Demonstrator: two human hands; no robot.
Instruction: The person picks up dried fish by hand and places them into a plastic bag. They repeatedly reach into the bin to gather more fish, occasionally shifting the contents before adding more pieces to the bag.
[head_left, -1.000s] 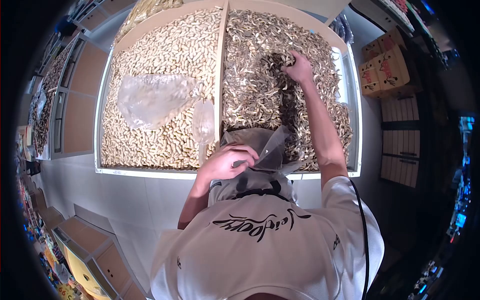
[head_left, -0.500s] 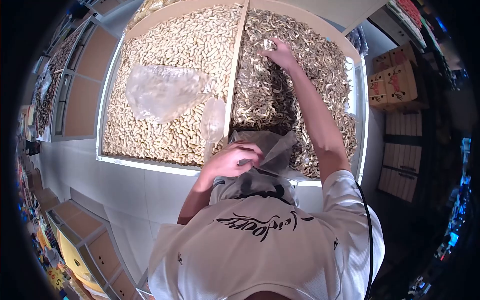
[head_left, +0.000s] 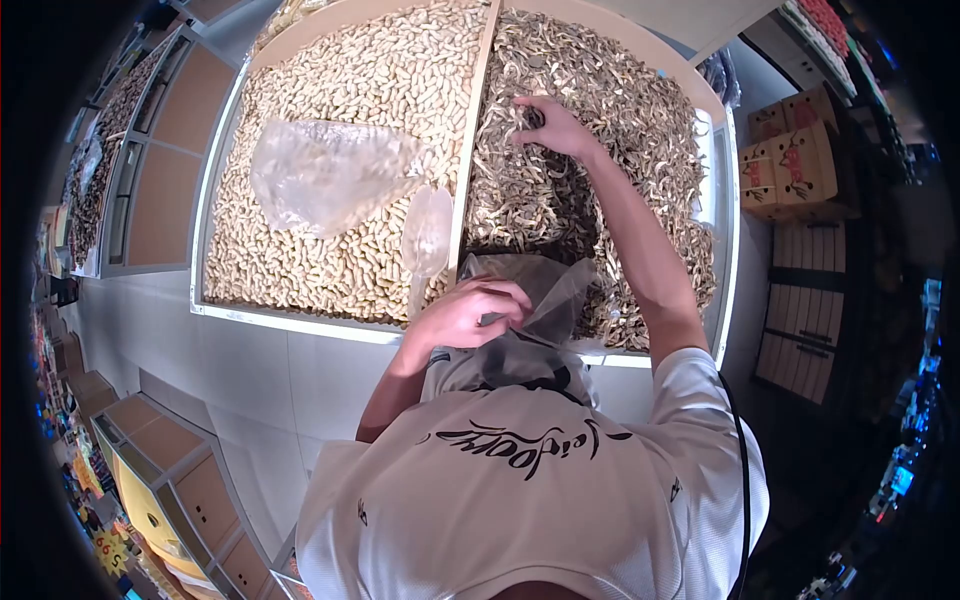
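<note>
My right hand (head_left: 558, 130) is over the compartment of dried brown-and-white strips (head_left: 640, 130), which look like sliced dried mushrooms. Its thumb and forefinger are apart in a C shape over the strips, with dark pieces visible in the gap. Near the front edge, my left hand (head_left: 470, 315) has its fingers curled on the rim of a clear plastic bag (head_left: 545, 300). The bag's mouth gapes toward the strips, and its lower part hangs against my shirt. Whatever lies inside the bag is hard to make out.
Left of a wooden divider (head_left: 472, 130) lie peanuts in their shells (head_left: 340, 80). On them rest another clear plastic bag (head_left: 330, 180) and a clear scoop (head_left: 428, 235). Cardboard boxes (head_left: 790, 165) stand at the right, and another display bin (head_left: 165, 160) is at the left.
My right hand has moved a little toward me, and its thumb and forefinger have spread; pale strips seen between them earlier no longer show there. My left hand stays at the bag.
</note>
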